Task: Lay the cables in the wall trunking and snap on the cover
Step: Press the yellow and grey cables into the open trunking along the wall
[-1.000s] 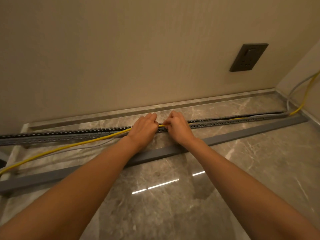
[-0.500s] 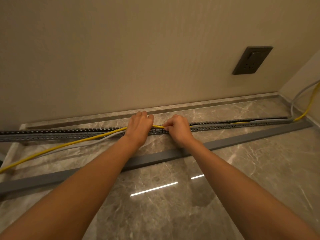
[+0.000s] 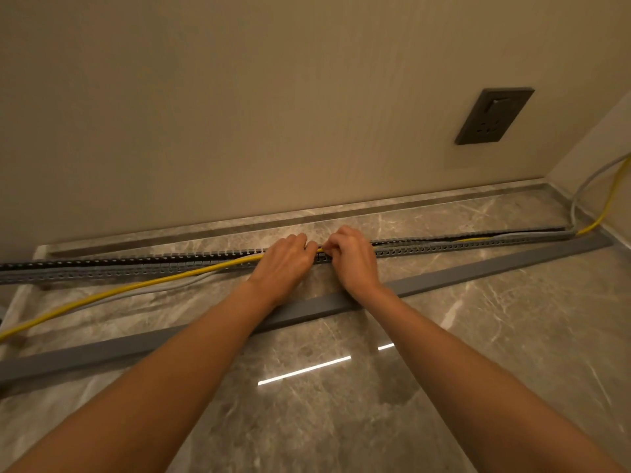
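A long grey slotted trunking (image 3: 136, 264) lies on the marble floor along the wall. A yellow cable (image 3: 112, 291) and a grey cable (image 3: 164, 288) sit inside its right half and trail loose over the floor to the left. My left hand (image 3: 283, 264) and my right hand (image 3: 351, 257) meet at the trunking's middle, fingers curled and pinching the yellow cable at the slot. The flat grey cover strip (image 3: 478, 271) lies on the floor in front of the trunking, under my wrists.
A dark wall socket (image 3: 493, 116) is set in the beige wall at the right. Both cables climb the right corner (image 3: 611, 189). A stone skirting ledge (image 3: 205, 230) runs behind the trunking. Polished floor spreads in the foreground.
Both hands have shifted slightly left along the trunking, and more of the yellow cable now lies inside to the right of them.
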`<action>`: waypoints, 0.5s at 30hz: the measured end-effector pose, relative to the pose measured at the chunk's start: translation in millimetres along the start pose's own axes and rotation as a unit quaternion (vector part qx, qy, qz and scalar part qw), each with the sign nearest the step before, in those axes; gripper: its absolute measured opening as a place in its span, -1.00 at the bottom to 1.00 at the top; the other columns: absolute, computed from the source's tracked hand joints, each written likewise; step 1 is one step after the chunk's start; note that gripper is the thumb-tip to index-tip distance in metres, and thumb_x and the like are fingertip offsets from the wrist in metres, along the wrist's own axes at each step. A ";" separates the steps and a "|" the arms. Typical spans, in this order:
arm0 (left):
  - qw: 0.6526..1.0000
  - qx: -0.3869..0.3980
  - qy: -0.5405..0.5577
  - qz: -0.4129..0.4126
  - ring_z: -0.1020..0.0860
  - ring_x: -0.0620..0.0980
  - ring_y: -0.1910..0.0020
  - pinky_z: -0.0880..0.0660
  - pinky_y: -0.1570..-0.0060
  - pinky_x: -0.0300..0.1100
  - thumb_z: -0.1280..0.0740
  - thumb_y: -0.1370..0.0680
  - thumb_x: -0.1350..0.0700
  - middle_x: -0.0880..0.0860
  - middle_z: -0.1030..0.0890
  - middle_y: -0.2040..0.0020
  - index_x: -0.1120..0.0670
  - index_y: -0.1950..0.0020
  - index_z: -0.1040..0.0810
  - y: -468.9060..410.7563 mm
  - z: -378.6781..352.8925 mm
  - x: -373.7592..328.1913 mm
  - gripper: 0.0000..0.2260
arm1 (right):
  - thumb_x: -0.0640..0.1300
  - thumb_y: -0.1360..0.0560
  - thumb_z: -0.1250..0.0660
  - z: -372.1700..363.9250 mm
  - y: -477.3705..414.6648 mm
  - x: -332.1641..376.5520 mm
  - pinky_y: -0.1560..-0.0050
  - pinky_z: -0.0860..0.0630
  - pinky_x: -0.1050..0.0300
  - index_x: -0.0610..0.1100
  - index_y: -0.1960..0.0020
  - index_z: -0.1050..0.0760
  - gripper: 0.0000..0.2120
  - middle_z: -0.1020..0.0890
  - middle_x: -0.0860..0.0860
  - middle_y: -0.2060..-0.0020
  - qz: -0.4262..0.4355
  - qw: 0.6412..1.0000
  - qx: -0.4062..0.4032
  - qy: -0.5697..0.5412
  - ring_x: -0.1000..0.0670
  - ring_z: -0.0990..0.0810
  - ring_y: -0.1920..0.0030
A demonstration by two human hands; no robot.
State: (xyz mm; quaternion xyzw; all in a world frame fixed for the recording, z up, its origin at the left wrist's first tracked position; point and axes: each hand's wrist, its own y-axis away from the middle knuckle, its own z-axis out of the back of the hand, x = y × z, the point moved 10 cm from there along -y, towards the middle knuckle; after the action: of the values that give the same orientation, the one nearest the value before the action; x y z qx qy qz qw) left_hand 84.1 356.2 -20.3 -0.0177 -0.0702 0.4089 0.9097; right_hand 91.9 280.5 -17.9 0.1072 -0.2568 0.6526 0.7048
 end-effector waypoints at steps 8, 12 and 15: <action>0.997 0.030 0.016 0.075 -0.39 0.16 -0.18 -0.35 -0.08 -0.04 -0.11 -0.60 0.26 0.20 -0.41 -0.22 0.25 -0.24 -0.41 -0.4 -10.5 2.4 -0.76 | -0.17 -0.55 -0.23 -12.3 8.8 -2.4 -0.34 -0.28 0.01 -0.19 -0.17 -0.54 -0.76 -0.58 -0.12 -0.11 0.044 0.992 0.083 0.080 -0.12 -0.52 -0.14; 0.997 0.038 -0.001 0.071 -0.42 0.18 -0.17 -0.37 -0.10 -0.03 -0.10 -0.59 0.29 0.21 -0.45 -0.21 0.23 -0.29 -0.38 -0.4 -11.9 0.3 -0.73 | -0.41 -0.46 -0.26 -13.9 20.4 -2.5 -0.28 -0.41 -0.08 -0.28 -0.14 -0.52 -0.73 -0.59 -0.19 -0.06 0.071 0.992 0.065 0.077 -0.20 -0.54 -0.08; 0.996 0.047 -0.017 0.068 -0.43 0.18 -0.19 -0.40 -0.13 -0.04 -0.10 -0.58 0.31 0.21 -0.46 -0.24 0.21 -0.32 -0.32 -3.7 -13.8 -1.7 -0.70 | -0.41 -0.47 -0.24 1.2 23.9 -15.2 -0.18 -0.44 -0.01 -0.33 -0.09 -0.51 -0.78 -0.54 -0.21 -0.09 0.020 0.999 0.012 0.033 -0.18 -0.46 -0.13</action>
State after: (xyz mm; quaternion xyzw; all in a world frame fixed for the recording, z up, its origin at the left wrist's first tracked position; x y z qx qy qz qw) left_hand 87.7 352.8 -33.8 0.0267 -0.0648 0.4728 0.8784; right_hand 68.2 269.7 -28.9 0.0892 -0.2275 0.6727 0.6984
